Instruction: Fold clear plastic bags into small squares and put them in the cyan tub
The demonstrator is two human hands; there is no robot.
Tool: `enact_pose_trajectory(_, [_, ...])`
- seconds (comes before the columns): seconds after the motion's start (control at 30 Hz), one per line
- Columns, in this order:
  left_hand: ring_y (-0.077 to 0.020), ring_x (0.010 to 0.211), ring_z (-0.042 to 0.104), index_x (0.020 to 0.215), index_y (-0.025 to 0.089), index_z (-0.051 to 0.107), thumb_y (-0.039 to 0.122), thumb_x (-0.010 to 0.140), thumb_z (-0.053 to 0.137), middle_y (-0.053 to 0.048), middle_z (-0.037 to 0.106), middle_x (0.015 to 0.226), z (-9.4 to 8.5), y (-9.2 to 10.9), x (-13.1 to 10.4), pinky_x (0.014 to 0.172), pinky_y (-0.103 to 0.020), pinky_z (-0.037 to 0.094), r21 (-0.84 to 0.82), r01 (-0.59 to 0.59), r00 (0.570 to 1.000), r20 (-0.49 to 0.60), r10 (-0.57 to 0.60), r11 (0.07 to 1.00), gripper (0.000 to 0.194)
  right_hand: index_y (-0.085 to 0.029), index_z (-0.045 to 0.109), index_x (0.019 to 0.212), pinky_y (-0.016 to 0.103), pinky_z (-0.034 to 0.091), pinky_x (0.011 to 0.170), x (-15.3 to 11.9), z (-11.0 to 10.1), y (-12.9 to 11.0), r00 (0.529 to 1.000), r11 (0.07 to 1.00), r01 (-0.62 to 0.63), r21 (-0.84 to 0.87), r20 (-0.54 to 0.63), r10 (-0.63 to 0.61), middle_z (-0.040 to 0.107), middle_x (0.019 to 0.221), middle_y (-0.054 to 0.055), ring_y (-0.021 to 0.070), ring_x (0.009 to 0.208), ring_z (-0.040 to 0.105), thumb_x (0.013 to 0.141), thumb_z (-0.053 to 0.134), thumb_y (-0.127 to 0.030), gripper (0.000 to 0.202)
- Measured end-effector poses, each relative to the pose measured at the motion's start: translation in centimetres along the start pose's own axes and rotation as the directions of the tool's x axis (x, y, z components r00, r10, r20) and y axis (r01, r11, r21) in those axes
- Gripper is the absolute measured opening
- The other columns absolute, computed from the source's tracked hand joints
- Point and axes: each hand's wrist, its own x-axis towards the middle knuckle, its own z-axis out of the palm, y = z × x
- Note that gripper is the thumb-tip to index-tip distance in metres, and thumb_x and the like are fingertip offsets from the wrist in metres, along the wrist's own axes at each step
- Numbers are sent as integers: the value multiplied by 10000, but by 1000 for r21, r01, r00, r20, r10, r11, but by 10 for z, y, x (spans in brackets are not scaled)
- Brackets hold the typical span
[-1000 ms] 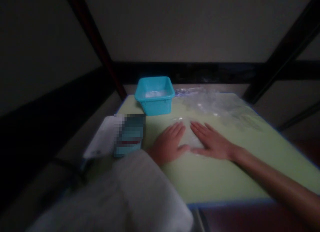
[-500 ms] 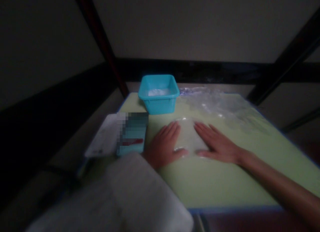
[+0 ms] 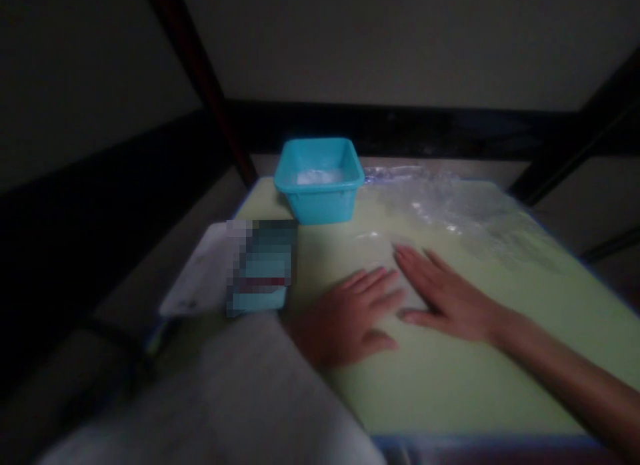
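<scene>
A small clear plastic sheet or bag (image 3: 373, 248) lies flat on the pale green tabletop (image 3: 435, 385). My left hand (image 3: 353, 318) is over its near left part, fingers stretched out and spread, partly covering it. My right hand (image 3: 445, 295) rests flat along the plastic's right edge, thumb apart from the fingers. Neither hand grips anything. Whether the left palm touches the plastic or hovers just above it I cannot tell.
A turquoise basin (image 3: 323, 201) with whitish contents stands at the back. Crumpled clear plastic (image 3: 455, 208) spreads over the back right. At the left lie a white board-like item (image 3: 193, 278) and a partly blurred-out teal tray (image 3: 263, 299). A light sleeve (image 3: 240, 391) fills the lower left.
My left hand has moved right and nearer to me, across the plastic towards my right hand. The right hand stays almost in place. The view has shifted slightly.
</scene>
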Motion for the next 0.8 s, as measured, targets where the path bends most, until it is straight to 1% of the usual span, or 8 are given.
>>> enact_pose_trajectory(0.07, [-246, 1418, 171, 1411, 226, 338, 520, 874, 488, -73, 236, 1527, 0, -3, -2, 1158, -434, 190, -2, -3, 1000, -1, 3, 1000, 630, -133, 12, 1490, 533, 166, 1118, 0, 1, -1, 1000, 1000, 1, -8, 15, -1, 189, 1510, 180, 305, 1385, 211, 866, 362, -657, 887])
enact_pose_trajectory(0.17, [-250, 1419, 165, 1417, 246, 326, 511, 875, 494, -61, 211, 1535, -2, -7, -5, 1153, -445, 192, 10, -12, 1000, 21, 12, 1000, 626, -151, -3, 1492, 524, 168, 1122, 0, 1, -1, 1000, 1000, -13, -12, 23, 13, 161, 1519, 163, 308, 1385, 209, 857, 360, -672, 898])
enact_pose_trajectory(0.27, [-255, 1419, 161, 1421, 245, 317, 518, 877, 485, -66, 205, 1536, -5, -9, -7, 1150, -452, 187, 21, -10, 999, 51, 9, 1000, 632, -153, -3, 1493, 518, 167, 1125, 0, 1, -1, 999, 1000, -27, -13, 29, 28, 150, 1521, 157, 308, 1387, 201, 853, 358, -679, 903])
enact_pose_trajectory(0.43, [-262, 1420, 154, 1433, 239, 293, 534, 880, 468, -79, 192, 1538, -7, -13, -10, 1146, -457, 167, 30, -4, 996, 84, 2, 1000, 651, -120, 41, 1491, 513, 152, 1130, 1, 0, -2, 998, 999, -36, -13, 56, 37, 158, 1515, 178, 297, 1393, 184, 853, 338, -688, 905])
enact_pose_trajectory(0.53, [-273, 1420, 150, 1438, 241, 281, 570, 875, 444, -85, 195, 1536, -9, -15, -11, 1141, -470, 162, 36, -15, 994, 111, 11, 999, 672, -113, 64, 1490, 518, 152, 1129, 2, -1, -2, 997, 999, -45, -9, 60, 46, 164, 1511, 183, 297, 1393, 186, 851, 325, -696, 904])
enact_pose_trajectory(0.63, [-280, 1423, 130, 1446, 204, 260, 619, 857, 423, -108, 187, 1535, -12, -17, -9, 1143, -480, 134, 58, -19, 993, 121, 11, 998, 738, -100, 99, 1486, 524, 158, 1126, 2, -1, -2, 997, 999, -46, -5, 67, 46, 191, 1504, 194, 294, 1392, 194, 847, 324, -702, 906])
enact_pose_trajectory(0.73, [-254, 1428, 113, 1444, 121, 244, 602, 875, 403, -137, 184, 1531, -11, -18, -5, 1160, -440, 102, 68, -9, 998, 69, 4, 998, 761, -107, 107, 1486, 530, 169, 1120, 2, -1, -1, 998, 999, -41, 8, 45, 41, 195, 1506, 188, 301, 1390, 202, 855, 327, -690, 887])
enact_pose_trajectory(0.8, [-236, 1429, 114, 1438, 84, 240, 575, 890, 395, -149, 182, 1530, -9, -19, -3, 1167, -406, 107, 57, 10, 999, 46, -12, 998, 751, -115, 96, 1489, 533, 177, 1117, 1, -1, 1, 999, 999, -27, 19, 17, 27, 192, 1510, 180, 304, 1388, 207, 867, 319, -675, 866])
